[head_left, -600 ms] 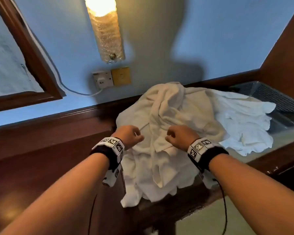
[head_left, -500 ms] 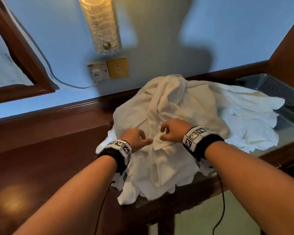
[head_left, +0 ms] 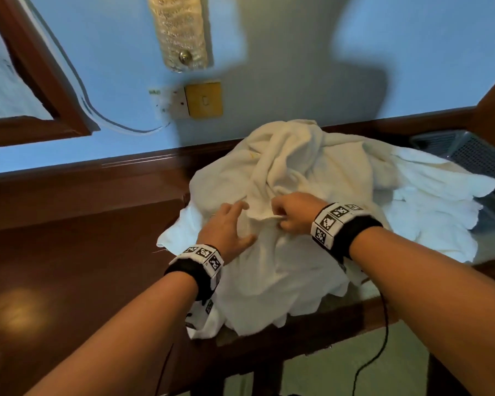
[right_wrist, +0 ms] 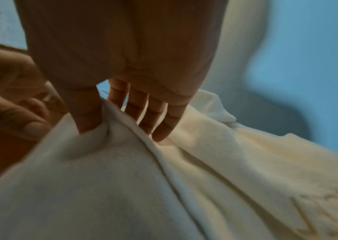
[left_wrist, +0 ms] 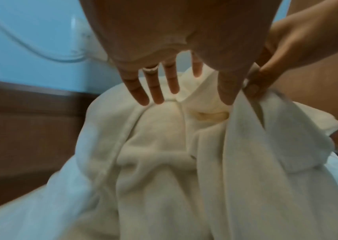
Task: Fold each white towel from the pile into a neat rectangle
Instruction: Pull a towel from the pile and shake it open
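Right-hand fingers (right_wrist: 89,113) clamped on a hemmed edge of the top towel (head_left: 292,178), thumb against forefinger, edge pinched up into a little ridge. Left-hand fingers (left_wrist: 155,91) spread apart and straight, tips just resting on the cloth right beside that pinch, nothing gripped. Right hand (head_left: 295,215) and left hand (head_left: 226,230) close together on the near side of the heap.

Pile of white towels (head_left: 412,212) mounded on the table (head_left: 312,335), a few edges drooping over the front lip. Grey mesh basket (head_left: 469,150) off at the far right, partly under the whiter towels. Blue wall behind, with a switch plate (head_left: 203,100).

Looks like step one: hunting for an edge to pull a single towel free, no folding started yet. Next move probably calls for the left hand to catch the same hem further along, then lift clear so the towel hangs flat. Hard to tell which layers belong to which towel, so dragging a neighbour along seems a real risk.
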`<state>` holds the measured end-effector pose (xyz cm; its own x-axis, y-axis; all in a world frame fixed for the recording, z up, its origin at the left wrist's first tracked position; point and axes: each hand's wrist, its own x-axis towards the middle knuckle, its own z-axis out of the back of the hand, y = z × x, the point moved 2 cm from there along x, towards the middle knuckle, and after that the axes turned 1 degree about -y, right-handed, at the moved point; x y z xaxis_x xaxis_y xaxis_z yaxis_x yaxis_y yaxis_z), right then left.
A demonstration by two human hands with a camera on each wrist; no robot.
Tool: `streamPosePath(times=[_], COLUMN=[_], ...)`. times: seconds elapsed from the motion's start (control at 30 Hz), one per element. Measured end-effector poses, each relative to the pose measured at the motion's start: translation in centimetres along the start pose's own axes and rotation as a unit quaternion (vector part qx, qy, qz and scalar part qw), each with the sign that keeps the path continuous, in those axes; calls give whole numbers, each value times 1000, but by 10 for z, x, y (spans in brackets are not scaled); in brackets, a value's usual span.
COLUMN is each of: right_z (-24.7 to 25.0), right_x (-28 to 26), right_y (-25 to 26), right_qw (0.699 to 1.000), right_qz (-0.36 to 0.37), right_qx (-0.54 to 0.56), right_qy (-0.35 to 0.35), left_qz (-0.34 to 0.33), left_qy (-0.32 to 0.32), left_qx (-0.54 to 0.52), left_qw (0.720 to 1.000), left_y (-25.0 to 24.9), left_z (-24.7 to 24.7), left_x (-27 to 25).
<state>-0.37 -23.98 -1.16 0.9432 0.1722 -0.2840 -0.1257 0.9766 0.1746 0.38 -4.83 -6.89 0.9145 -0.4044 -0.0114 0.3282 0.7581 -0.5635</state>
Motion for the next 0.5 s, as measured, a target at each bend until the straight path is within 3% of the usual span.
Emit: streamPosePath(times=[0.1, 0.2, 0.33, 0.4, 0.5], right_z=[10, 39, 99, 124, 139], right_x=[-10, -23, -45, -57, -71], right_y=[21, 49, 107, 139, 174], right_qw=[998, 989, 955, 945, 962], right_qz=[6, 11, 61, 65, 35], right_qx=[43, 114, 203, 202, 102], right_qy=[-40, -89, -206, -248, -250], left_qz=[-104, -79, -138, -170, -211], left_qy=[-17, -76, -143, -169, -196], left_qx=[-53, -173, -259, -259, -214], left_qw=[993, 979, 945, 936, 933], left_y=[-11, -7, -15, -21, -25], left_z=[14, 53, 148, 201, 275], left_x=[0, -5, -20, -33, -60])
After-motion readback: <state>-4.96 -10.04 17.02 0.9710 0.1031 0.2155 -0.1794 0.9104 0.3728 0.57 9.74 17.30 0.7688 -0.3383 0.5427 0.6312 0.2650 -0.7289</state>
